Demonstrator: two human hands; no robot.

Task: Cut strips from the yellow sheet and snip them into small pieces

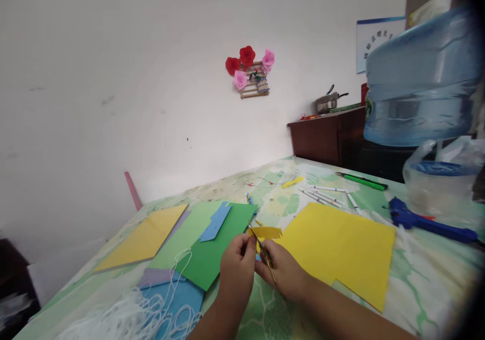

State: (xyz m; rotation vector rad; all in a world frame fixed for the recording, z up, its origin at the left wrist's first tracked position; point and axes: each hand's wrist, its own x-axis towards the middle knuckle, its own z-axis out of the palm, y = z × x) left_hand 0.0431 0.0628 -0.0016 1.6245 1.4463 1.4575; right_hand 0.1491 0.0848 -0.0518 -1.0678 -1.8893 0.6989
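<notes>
My right hand (282, 269) grips a pair of scissors (268, 255), their blades pointing up and to the left. Between thumb and fingers, my left hand (238, 260) pinches a small yellow paper strip (267, 232) with a fringed edge. The scissor tips lie against the strip, close to my left thumb. Below my hands, a green sheet (227, 229) is on the left and a large yellow sheet (337, 249) on the right. A cut blue paper piece (215, 222) rests on the green sheets.
White string (125, 314) is heaped at the front left, over blue paper. Several white markers (322, 197), a green utility knife (361, 181) and a blue glue gun (428, 221) lie at the right. A large water bottle (420, 82) stands behind them. Orange-yellow paper (144, 236) lies left.
</notes>
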